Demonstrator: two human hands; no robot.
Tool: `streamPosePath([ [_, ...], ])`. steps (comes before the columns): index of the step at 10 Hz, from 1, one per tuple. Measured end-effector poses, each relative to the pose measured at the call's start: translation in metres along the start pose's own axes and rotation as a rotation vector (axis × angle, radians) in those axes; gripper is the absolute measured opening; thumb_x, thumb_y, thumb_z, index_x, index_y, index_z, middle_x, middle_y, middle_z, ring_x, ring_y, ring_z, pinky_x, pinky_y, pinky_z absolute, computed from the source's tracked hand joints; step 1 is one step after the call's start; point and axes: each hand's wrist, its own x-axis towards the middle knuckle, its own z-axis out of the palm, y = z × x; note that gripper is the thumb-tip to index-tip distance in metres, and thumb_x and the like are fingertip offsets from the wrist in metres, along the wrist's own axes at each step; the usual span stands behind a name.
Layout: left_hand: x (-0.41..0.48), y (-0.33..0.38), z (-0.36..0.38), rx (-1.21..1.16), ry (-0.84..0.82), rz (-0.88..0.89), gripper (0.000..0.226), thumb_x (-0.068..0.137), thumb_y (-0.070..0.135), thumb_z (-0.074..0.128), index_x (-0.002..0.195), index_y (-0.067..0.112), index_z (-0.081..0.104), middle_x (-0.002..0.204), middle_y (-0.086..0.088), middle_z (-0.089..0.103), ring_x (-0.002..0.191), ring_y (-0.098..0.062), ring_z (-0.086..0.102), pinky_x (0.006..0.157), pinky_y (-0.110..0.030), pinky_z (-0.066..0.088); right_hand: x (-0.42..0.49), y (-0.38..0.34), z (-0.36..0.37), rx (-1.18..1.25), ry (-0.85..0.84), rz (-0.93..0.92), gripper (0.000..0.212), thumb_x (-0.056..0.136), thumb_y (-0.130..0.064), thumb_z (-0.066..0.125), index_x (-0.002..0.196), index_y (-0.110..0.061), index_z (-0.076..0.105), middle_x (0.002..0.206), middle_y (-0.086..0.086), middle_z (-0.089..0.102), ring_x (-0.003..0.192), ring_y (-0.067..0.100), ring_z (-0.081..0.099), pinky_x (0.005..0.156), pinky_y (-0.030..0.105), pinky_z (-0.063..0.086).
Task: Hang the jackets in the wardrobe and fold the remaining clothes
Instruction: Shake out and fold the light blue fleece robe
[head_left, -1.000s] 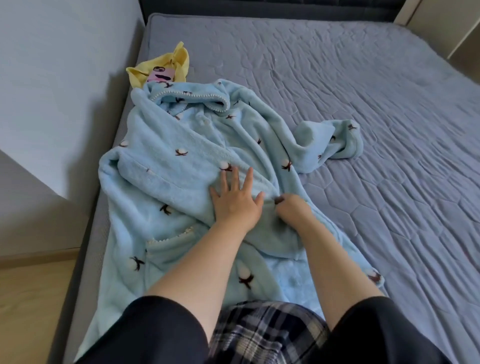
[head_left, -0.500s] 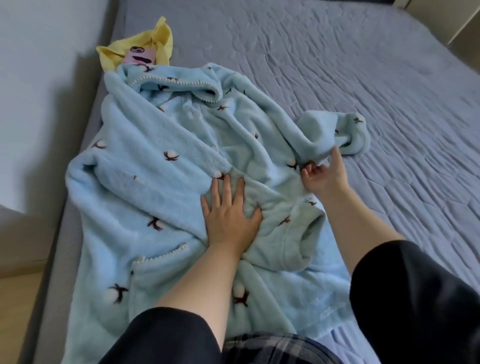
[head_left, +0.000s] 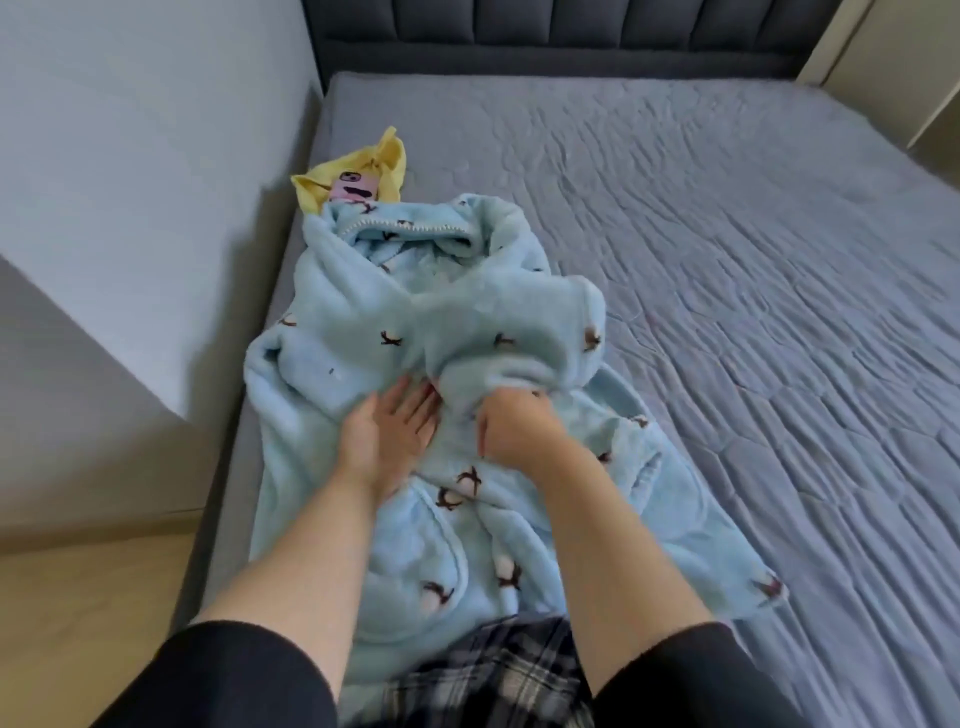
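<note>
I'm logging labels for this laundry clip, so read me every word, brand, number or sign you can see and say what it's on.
No readable text anywhere in this view.
On the pink phone case: dark marks only, too blurred to read as letters.
On the blue fleece robe: a small brown-and-white motif, not writing; no tag shows.
On the yellow cloth and the plaid fabric: no print or label visible.

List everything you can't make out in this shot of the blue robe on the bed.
Head view only:
- Right hand: fingertips buried in the folded sleeve of the blue robe.
- Yellow garment: mostly under the robe's hood and a phone, so its kind is unclear.
- Phone: lower end hidden behind the hood.
- Plaid cloth: cut off by the bottom edge and partly covered by both arms.
</note>
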Motion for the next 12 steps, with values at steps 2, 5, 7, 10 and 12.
streamPosePath([
  [2,-0.018,0.006,-0.039,-0.038,-0.019,0.128,0.056,0.099,0.051,0.027,0.138,0.014,0.043,0.136,-0.017,0.050,0.116,-0.030,0.054,0.095,-0.041,0.042,0.003,-0.011,-0.009,1.464,0.329,0.659,0.022,0.089,-0.005,0.044,0.102,-0.003,0.062,0.104,0.015,0.065,0.096,0.030,0.064,0.062,0.028,0.042],
  [5,-0.043,0.023,-0.053,0.133,-0.004,0.038,0.048,0.102,0.039,0.030,0.142,0.012,0.037,0.144,-0.013,0.045,0.123,-0.024,0.048,0.099,-0.035,0.035,-0.004,-0.009,-0.011,1.998,0.557,0.812,0.045,0.082,-0.027,0.070,0.121,-0.013,0.053,0.106,0.002,0.061,0.093,0.019,0.061,0.080,0.030,0.053],
  [7,-0.042,0.031,-0.055,0.151,0.090,-0.030,0.053,0.103,0.043,0.017,0.143,0.012,0.035,0.146,-0.014,0.042,0.135,-0.025,0.039,0.103,-0.037,0.030,-0.009,-0.022,-0.033,1.808,0.190,0.115,0.058,0.067,0.022,0.023,0.070,-0.009,0.072,0.074,0.007,0.063,0.074,0.022,0.055,0.059,0.022,0.045],
  [10,-0.040,0.051,-0.066,0.336,0.038,-0.064,0.075,0.088,0.072,0.033,0.099,0.011,0.077,0.104,-0.017,0.071,0.090,-0.032,0.071,0.069,-0.039,0.054,0.001,-0.013,-0.007,0.734,0.064,0.537,0.032,0.092,-0.024,0.045,0.112,0.000,0.052,0.094,0.015,0.063,0.075,0.028,0.062,0.069,0.040,0.057],
  [12,-0.055,0.048,-0.043,0.949,-0.052,-0.009,0.040,0.081,0.020,0.073,0.118,0.009,0.062,0.100,-0.008,0.072,0.092,-0.022,0.069,0.079,-0.033,0.056,0.006,-0.023,0.007,1.264,0.093,0.591,0.063,0.080,-0.044,0.069,0.121,0.000,0.051,0.111,0.013,0.063,0.090,0.026,0.062,0.076,0.040,0.056],
])
